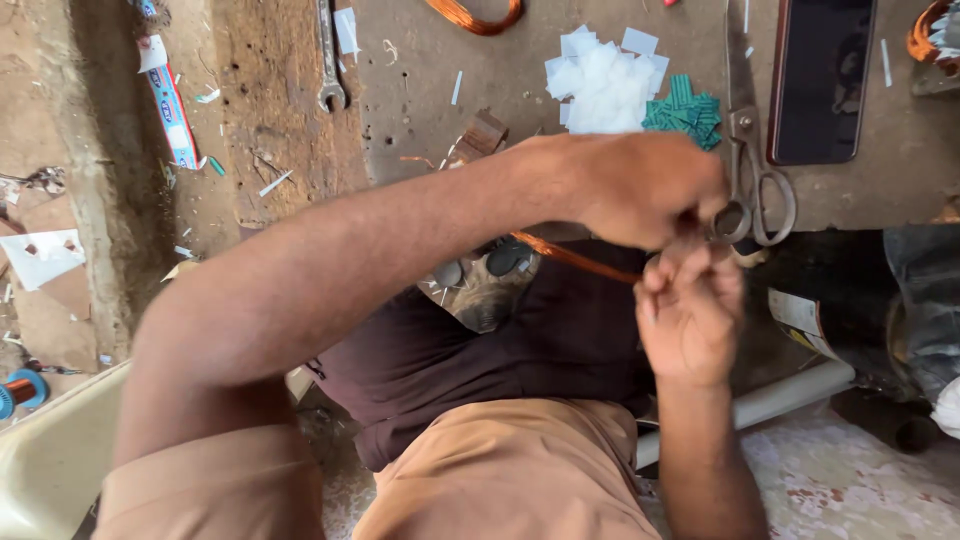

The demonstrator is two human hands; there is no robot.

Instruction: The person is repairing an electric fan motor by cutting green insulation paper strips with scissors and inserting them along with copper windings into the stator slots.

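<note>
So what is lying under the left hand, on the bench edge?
Under the left hand a bundle of copper wire runs toward the right hand. One handle loop of the scissors shows beside the left hand. Where the wire ends is covered by the fingers.

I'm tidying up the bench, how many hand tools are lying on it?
2: a spanner near the top left of the bench, and scissors at right beside a dark phone. Others may be hidden.

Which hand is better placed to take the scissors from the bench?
Probably the left hand: it is beside the scissors at the bench edge. The right hand sits lower and grips the copper wire.
</note>
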